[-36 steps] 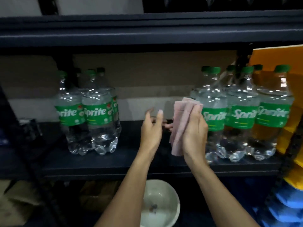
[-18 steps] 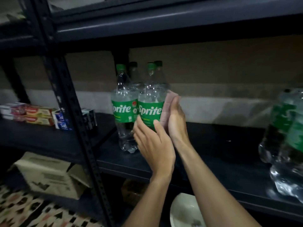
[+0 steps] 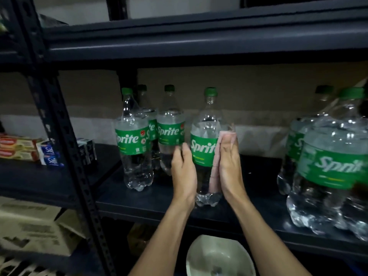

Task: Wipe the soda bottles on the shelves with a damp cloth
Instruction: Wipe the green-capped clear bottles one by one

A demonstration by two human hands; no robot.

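One bottle (image 3: 205, 124) on dark shelf (image 3: 258, 200): left grip (image 3: 184, 176) clasps, flat right grip (image 3: 230, 168) presses cloth (image 3: 214, 176).

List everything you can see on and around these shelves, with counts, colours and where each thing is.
left bottles: three, clear with green labels, grouped at the shelf's left
front bottle: one, same colours, between the hands
right bottles: at least two, blurred, right end
cloth: one, pink, against the front bottle's right side
shelf: dark metal
small cartons: several, red-cream and blue-white, neighbouring shelf
cardboard box: one, pale, lower left
bowl: one, white, below
left hand: holds the front bottle
right hand: presses the cloth
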